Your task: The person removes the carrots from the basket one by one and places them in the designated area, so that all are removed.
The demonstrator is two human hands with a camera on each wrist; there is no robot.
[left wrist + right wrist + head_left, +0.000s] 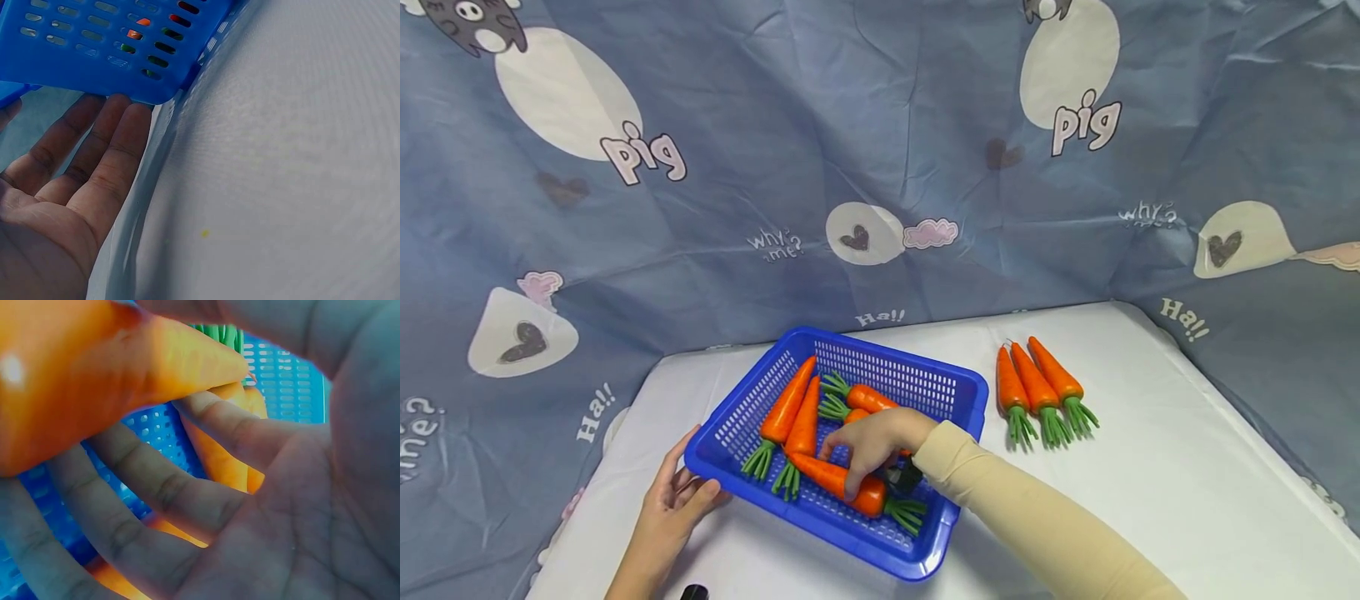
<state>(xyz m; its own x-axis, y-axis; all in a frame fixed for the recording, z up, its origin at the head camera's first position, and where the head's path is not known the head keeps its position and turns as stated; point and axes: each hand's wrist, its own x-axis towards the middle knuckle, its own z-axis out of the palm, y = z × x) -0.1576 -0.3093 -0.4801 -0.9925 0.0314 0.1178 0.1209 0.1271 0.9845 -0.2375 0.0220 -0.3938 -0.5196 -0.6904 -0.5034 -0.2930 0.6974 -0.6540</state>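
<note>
A blue plastic basket [891, 347] sits on the white table and holds several orange toy carrots with green tops. My right hand [848, 465] reaches into it, and its fingers and thumb curl round the front carrot [872, 500]. In the right wrist view that carrot [94, 375] lies across my curled fingers [162, 487] above the basket floor [287, 381]. My left hand [688, 490] is open, with straight fingers [100, 144] touching the basket's near left corner [94, 56]. Two more carrots [790, 408] lie along the basket's left side.
Three carrots [1037, 387] lie side by side on the table right of the basket, tops towards me. A blue printed cloth [880, 167] hangs behind and around the table. Bare white tabletop [1150, 500] stretches to the front right.
</note>
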